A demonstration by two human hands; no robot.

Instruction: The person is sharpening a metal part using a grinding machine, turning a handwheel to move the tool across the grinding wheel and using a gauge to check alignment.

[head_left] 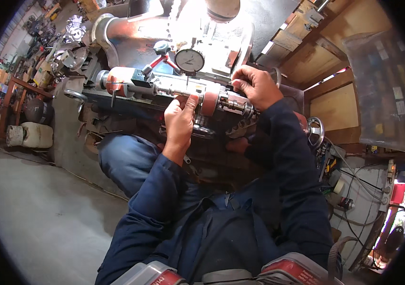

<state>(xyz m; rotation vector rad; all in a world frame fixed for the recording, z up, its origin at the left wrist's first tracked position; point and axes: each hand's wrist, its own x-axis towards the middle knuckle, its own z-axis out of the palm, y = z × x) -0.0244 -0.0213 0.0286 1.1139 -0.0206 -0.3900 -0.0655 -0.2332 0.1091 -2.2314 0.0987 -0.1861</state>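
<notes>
My left hand (181, 118) has its fingers curled at a slim steel shaft (183, 93) mounted between red-painted housings (210, 99) on the machine, thumb up against the shaft. A round dial indicator (189, 61) stands just above it, its stem reaching down toward the shaft. A stand with red arms (156, 63) and a blue knob sits left of the dial. My right hand (255, 88) is closed in a pinch right of the dial, above the right-hand fittings (235, 105); what it holds, if anything, is too small to tell.
Handwheels (315, 131) are at both ends of the machine. A wooden cabinet (333, 110) stands at the right, with cables below. Cluttered parts and gas cylinders (41, 134) lie at the left by the concrete floor (45, 204). My knee (124, 156) is close below the machine.
</notes>
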